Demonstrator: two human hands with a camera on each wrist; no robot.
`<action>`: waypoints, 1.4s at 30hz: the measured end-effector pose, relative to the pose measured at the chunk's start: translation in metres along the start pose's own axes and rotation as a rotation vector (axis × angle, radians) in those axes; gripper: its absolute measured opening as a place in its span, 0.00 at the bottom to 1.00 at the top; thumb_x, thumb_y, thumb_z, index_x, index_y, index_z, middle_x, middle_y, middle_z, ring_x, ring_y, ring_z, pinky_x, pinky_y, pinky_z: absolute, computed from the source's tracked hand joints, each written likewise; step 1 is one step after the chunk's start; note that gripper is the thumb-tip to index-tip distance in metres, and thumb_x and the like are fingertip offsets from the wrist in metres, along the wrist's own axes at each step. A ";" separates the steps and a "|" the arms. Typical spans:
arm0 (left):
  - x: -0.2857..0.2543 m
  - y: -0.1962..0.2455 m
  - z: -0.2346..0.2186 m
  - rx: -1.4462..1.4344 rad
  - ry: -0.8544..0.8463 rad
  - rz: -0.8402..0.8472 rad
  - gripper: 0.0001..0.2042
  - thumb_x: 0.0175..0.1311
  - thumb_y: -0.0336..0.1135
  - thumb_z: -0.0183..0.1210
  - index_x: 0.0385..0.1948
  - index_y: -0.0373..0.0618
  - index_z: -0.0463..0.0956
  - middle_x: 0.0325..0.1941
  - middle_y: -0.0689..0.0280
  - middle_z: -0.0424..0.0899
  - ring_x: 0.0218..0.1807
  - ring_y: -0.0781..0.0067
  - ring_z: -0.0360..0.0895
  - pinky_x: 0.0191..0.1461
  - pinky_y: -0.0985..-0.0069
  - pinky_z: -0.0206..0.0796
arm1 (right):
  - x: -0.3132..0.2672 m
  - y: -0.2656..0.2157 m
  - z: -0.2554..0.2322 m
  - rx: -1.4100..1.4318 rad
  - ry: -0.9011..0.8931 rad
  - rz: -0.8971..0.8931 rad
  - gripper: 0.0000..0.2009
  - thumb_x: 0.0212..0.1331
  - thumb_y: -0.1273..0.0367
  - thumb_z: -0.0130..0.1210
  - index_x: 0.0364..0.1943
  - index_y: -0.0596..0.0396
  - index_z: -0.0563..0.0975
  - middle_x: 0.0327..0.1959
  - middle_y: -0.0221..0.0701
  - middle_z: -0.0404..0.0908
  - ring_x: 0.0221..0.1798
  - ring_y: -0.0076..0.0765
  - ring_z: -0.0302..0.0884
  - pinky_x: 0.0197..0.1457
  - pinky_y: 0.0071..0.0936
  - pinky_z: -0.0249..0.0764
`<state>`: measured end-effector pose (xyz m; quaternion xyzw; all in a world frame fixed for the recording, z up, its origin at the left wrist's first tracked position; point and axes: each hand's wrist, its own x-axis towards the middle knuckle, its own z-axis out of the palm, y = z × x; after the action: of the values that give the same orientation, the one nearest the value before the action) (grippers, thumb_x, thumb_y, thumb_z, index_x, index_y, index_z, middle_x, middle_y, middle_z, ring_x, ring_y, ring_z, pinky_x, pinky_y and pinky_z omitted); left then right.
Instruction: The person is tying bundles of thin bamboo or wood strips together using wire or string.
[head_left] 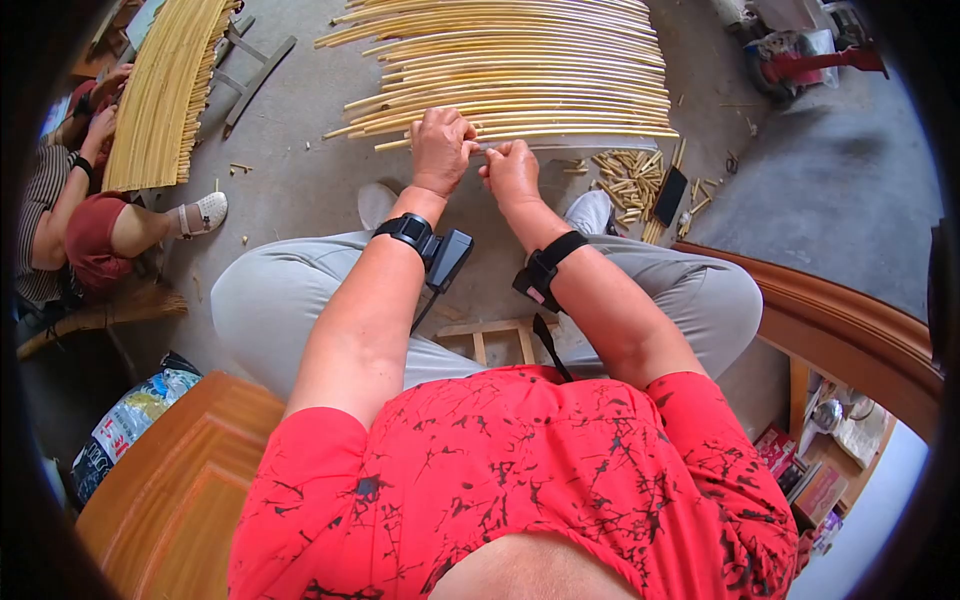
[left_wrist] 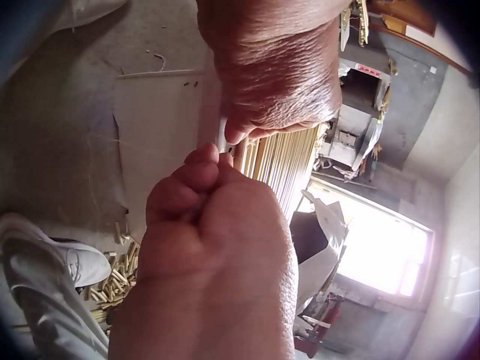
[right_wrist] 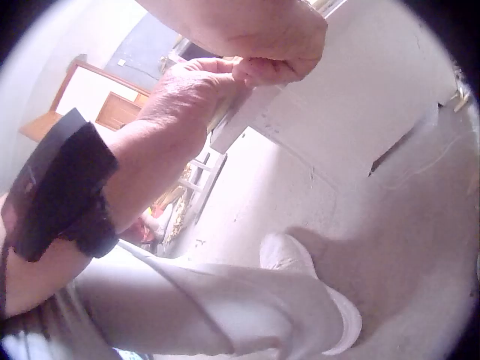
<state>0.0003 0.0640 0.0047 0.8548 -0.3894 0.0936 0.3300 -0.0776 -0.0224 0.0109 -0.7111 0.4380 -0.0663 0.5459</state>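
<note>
Pale round sticks lie side by side as a mat (head_left: 520, 75). At its near edge, my left hand (head_left: 441, 150) has curled fingers and pinches something thin, too small to identify. Close on its right, my right hand (head_left: 512, 174) pinches at the same spot, fingertips nearly touching. In the left wrist view my left hand (left_wrist: 277, 64) is above and my right hand (left_wrist: 217, 240) below, beside the stick ends. The right wrist view has my right hand (right_wrist: 247, 30) on top and my left hand (right_wrist: 184, 94) meeting it; their fingers hide what is between them.
Short cut pieces (head_left: 625, 185) and a dark flat object (head_left: 670, 195) lie on the floor at right. Another person (head_left: 80, 200) sits at far left by a second stick mat (head_left: 165, 95). A wooden panel (head_left: 185, 485) is at lower left, and a wooden frame (head_left: 485, 340) stands between my legs.
</note>
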 end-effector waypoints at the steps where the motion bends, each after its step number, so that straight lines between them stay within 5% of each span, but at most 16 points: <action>1: -0.001 0.001 0.000 0.011 0.005 0.001 0.06 0.36 0.37 0.62 0.18 0.51 0.76 0.28 0.73 0.74 0.40 0.68 0.67 0.42 0.69 0.56 | -0.001 -0.002 -0.003 0.001 -0.027 0.012 0.07 0.56 0.70 0.51 0.25 0.59 0.72 0.14 0.29 0.75 0.14 0.22 0.70 0.14 0.21 0.65; 12: 0.000 0.001 0.000 0.025 -0.004 0.001 0.05 0.38 0.37 0.62 0.18 0.52 0.75 0.28 0.73 0.73 0.40 0.68 0.67 0.41 0.68 0.56 | 0.001 -0.008 0.000 -0.118 -0.009 -0.047 0.06 0.54 0.73 0.51 0.29 0.63 0.69 0.14 0.35 0.75 0.14 0.30 0.75 0.15 0.26 0.70; 21: -0.001 0.001 -0.004 0.012 0.015 -0.006 0.06 0.37 0.37 0.62 0.18 0.52 0.75 0.28 0.73 0.73 0.41 0.68 0.67 0.42 0.68 0.56 | 0.010 -0.017 -0.014 0.164 -0.123 0.136 0.05 0.58 0.72 0.49 0.29 0.60 0.72 0.15 0.32 0.75 0.14 0.28 0.74 0.11 0.24 0.68; 23: -0.003 0.002 -0.002 0.003 0.018 -0.014 0.07 0.37 0.37 0.63 0.18 0.53 0.75 0.28 0.73 0.72 0.41 0.69 0.67 0.43 0.69 0.56 | 0.021 -0.017 -0.035 -0.511 0.065 -0.470 0.04 0.55 0.69 0.52 0.30 0.55 0.74 0.22 0.38 0.78 0.19 0.34 0.77 0.24 0.29 0.73; 24: -0.003 0.002 -0.002 0.005 0.004 -0.027 0.07 0.37 0.37 0.63 0.18 0.53 0.75 0.28 0.73 0.72 0.41 0.69 0.67 0.43 0.69 0.56 | 0.025 -0.019 -0.040 -0.521 0.061 -0.471 0.04 0.55 0.69 0.52 0.30 0.55 0.74 0.22 0.38 0.78 0.19 0.34 0.77 0.24 0.29 0.73; 26: -0.003 0.004 -0.004 0.002 -0.007 -0.037 0.07 0.37 0.37 0.63 0.18 0.53 0.75 0.28 0.73 0.72 0.41 0.69 0.67 0.44 0.69 0.56 | 0.032 -0.032 -0.044 -0.677 0.135 -0.659 0.04 0.49 0.67 0.53 0.27 0.49 0.77 0.27 0.40 0.78 0.35 0.48 0.76 0.40 0.37 0.72; 30: -0.002 0.004 -0.006 0.020 -0.017 -0.037 0.06 0.38 0.36 0.63 0.19 0.52 0.75 0.29 0.73 0.73 0.42 0.70 0.67 0.44 0.70 0.56 | 0.048 -0.042 -0.027 -0.871 -0.202 -0.485 0.08 0.42 0.62 0.56 0.28 0.45 0.81 0.30 0.37 0.79 0.36 0.47 0.77 0.40 0.38 0.73; 34: -0.003 0.002 -0.005 -0.012 0.024 -0.018 0.06 0.39 0.35 0.62 0.20 0.52 0.75 0.29 0.73 0.73 0.42 0.70 0.68 0.44 0.70 0.55 | 0.062 -0.040 -0.012 -0.890 -0.243 -0.385 0.09 0.42 0.63 0.56 0.30 0.42 0.82 0.34 0.38 0.80 0.38 0.45 0.77 0.41 0.38 0.73; 37: -0.004 0.002 -0.004 -0.004 0.024 -0.018 0.05 0.40 0.35 0.62 0.20 0.52 0.75 0.29 0.73 0.73 0.42 0.70 0.68 0.44 0.70 0.55 | 0.068 -0.043 -0.006 -0.997 -0.160 -0.389 0.08 0.41 0.63 0.58 0.23 0.50 0.82 0.27 0.40 0.80 0.33 0.46 0.78 0.38 0.36 0.73; 42: -0.003 -0.003 0.001 0.015 0.064 -0.011 0.05 0.40 0.36 0.61 0.18 0.53 0.75 0.27 0.75 0.73 0.40 0.71 0.69 0.43 0.71 0.56 | 0.050 -0.056 -0.007 -1.064 -0.179 -0.411 0.10 0.43 0.63 0.55 0.28 0.52 0.81 0.31 0.42 0.80 0.37 0.48 0.78 0.40 0.38 0.73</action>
<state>0.0001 0.0668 0.0015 0.8561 -0.3732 0.1219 0.3362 -0.0203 -0.0606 0.0412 -0.9611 0.2161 0.1187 0.1241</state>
